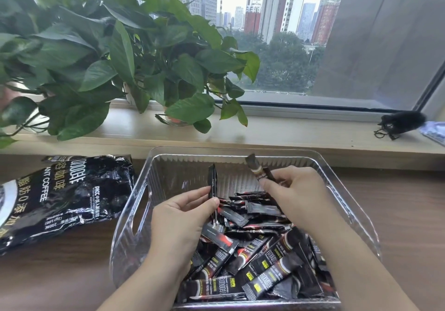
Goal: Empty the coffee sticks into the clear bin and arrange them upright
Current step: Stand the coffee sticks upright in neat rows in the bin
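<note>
A clear ribbed bin [154,166] stands on the wooden table in front of me. Several black coffee sticks [262,262] lie in a loose heap across its floor. My left hand [183,216] is inside the bin and pinches a stick [212,180] that stands upright near the bin's middle. My right hand [296,195] holds another stick [258,169], tilted, its end pointing up and to the left above the heap. The far left part of the bin floor is bare.
The black coffee bag [62,195] lies flattened on the table left of the bin. Leafy potted plants [115,57] fill the windowsill behind. A black furry object [402,123] sits on the sill at the right.
</note>
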